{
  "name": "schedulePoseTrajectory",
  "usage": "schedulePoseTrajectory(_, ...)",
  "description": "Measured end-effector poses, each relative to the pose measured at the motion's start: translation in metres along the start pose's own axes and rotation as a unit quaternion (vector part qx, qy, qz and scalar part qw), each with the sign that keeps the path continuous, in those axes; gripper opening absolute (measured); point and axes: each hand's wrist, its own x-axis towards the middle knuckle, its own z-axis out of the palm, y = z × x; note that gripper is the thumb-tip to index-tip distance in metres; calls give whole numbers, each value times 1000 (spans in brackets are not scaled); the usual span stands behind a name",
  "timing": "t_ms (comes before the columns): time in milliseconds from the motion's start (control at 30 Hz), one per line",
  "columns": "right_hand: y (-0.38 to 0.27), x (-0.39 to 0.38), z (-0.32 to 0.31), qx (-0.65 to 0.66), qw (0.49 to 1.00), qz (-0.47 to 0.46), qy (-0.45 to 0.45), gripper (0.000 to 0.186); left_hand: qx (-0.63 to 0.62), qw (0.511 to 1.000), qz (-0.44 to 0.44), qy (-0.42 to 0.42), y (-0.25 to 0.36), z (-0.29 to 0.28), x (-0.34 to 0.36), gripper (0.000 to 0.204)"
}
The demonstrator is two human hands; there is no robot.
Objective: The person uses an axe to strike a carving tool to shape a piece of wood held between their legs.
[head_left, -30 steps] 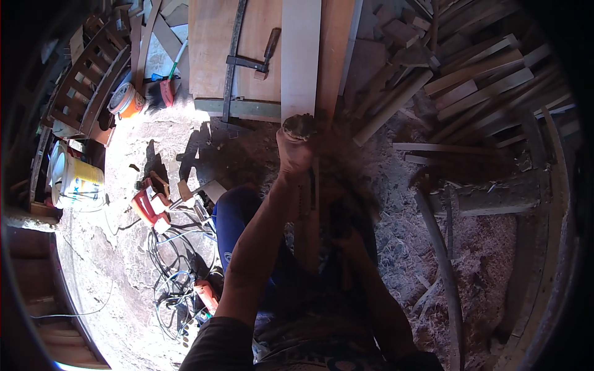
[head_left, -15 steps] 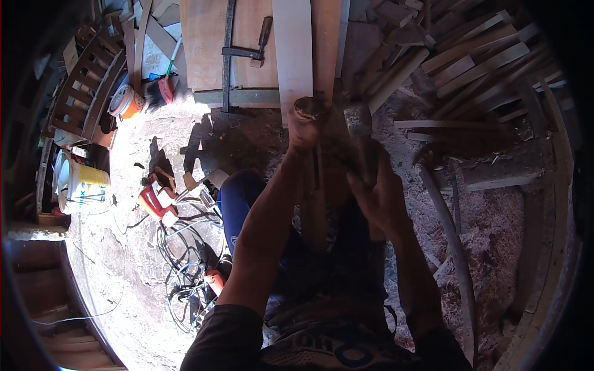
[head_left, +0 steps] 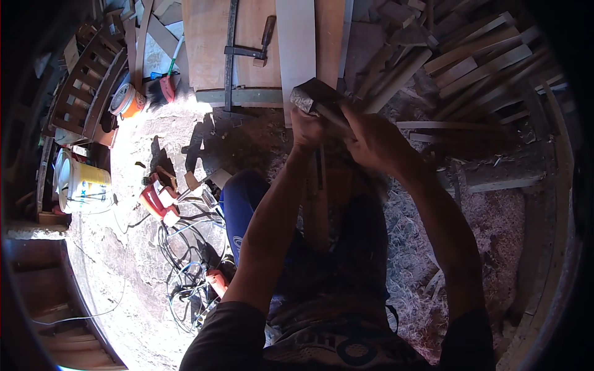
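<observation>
My right hand (head_left: 374, 142) grips a mallet (head_left: 312, 94) with a dark, blocky, worn head, which is over my left hand (head_left: 304, 131). My left hand is wrapped round an upright hand tool, like a chisel, mostly hidden by fingers and mallet head; whether the head touches it I cannot tell. Below, a narrow wooden piece (head_left: 315, 219) runs between my knees in shadow. Beyond my hands lie a pale plank (head_left: 297, 46) and plywood panels (head_left: 207, 46), with a bar clamp (head_left: 244, 52) on the panels.
Scrap wood (head_left: 470, 68) is piled at right, beside a low timber (head_left: 501, 176) and shavings. On the floor at left are buckets (head_left: 83, 185), a dustpan (head_left: 167, 89), power tools (head_left: 158, 204) and tangled cables (head_left: 179, 266). A slatted wooden piece (head_left: 86, 86) stands at upper left.
My right hand has risen from beside my lap and swung up-left with the mallet, bringing its head over my left hand. My left hand has shifted slightly right; the view has moved a little.
</observation>
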Motion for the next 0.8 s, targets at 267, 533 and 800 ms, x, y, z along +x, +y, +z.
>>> schedulePoseTrajectory(267,-40,13,-54,98,987,-31,123,57,10,993,-117,23,5,-10,3,9)
schedulePoseTrajectory(533,-10,-20,-12,-19,1000,4,-10,57,29,998,43,43,17,11,-16,18)
schedulePoseTrajectory(800,-67,10,-118,323,924,-99,179,44,42,982,-178,51,-7,-10,8,13)
